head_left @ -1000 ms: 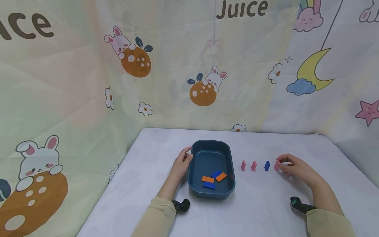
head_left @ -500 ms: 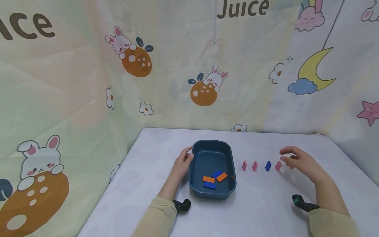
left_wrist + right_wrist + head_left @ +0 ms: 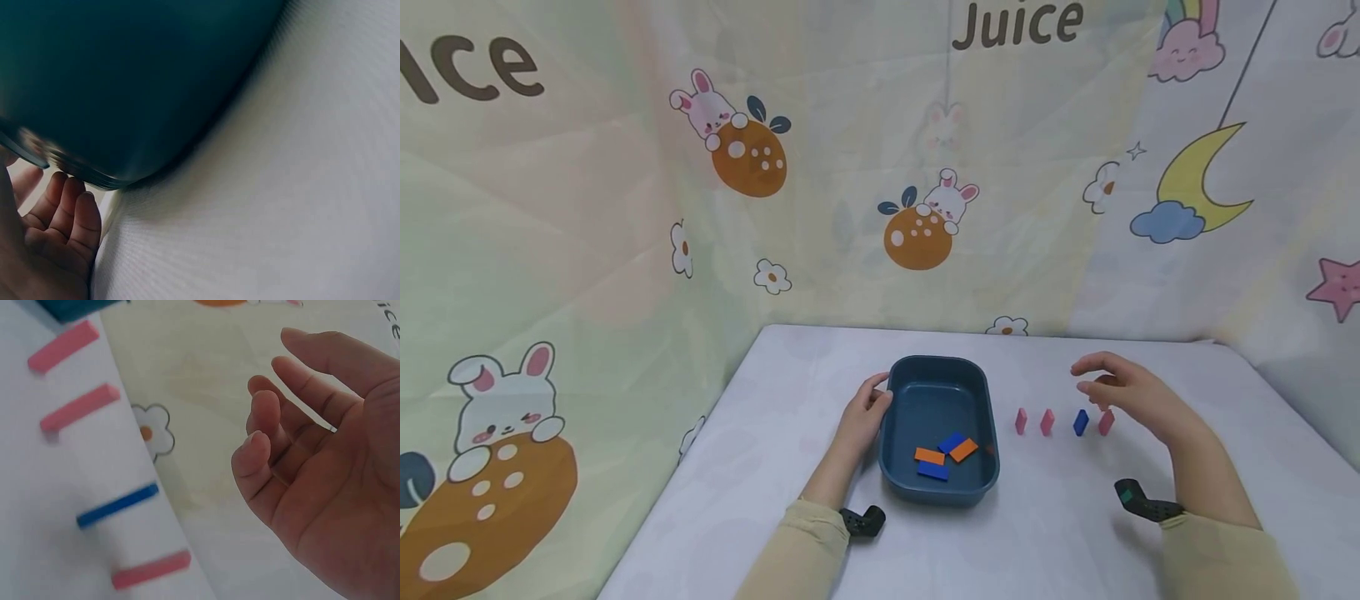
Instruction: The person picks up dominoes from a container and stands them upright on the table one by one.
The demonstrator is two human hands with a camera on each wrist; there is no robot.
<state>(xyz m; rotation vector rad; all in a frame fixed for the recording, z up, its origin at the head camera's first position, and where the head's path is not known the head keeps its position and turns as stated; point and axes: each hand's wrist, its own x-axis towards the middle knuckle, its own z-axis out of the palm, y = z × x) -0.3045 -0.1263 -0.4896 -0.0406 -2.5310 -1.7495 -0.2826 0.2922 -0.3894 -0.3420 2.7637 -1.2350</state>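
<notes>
My left hand point(image 3: 862, 413) holds the left rim of a dark teal plastic tub point(image 3: 938, 367) on the table. In the left wrist view its curled fingers point(image 3: 87, 219) sit under the tub's lip. Inside the tub lie two orange dominoes, one an orange domino point(image 3: 929, 456), and two blue ones, one a blue domino point(image 3: 932, 471). Right of the tub a pink domino point(image 3: 1021, 422), a second pink domino point(image 3: 1047, 422), a blue domino point(image 3: 1081, 422) and a third pink domino point(image 3: 1107, 422) stand upright in a row. Above the row's right end hovers my right hand point(image 3: 1131, 394), loosely bent and holding nothing.
A white cloth covers the table point(image 3: 1000, 550). Behind it hangs a printed fabric backdrop point(image 3: 827, 167) with bunnies, flowers and a moon. Black wrist cameras, such as the right wrist camera point(image 3: 1146, 502), stick out from both wrists.
My right hand has let go of the rightmost pink domino, lifted back from it, then moved left above the row. That domino stays standing. The left hand and tub keep their places.
</notes>
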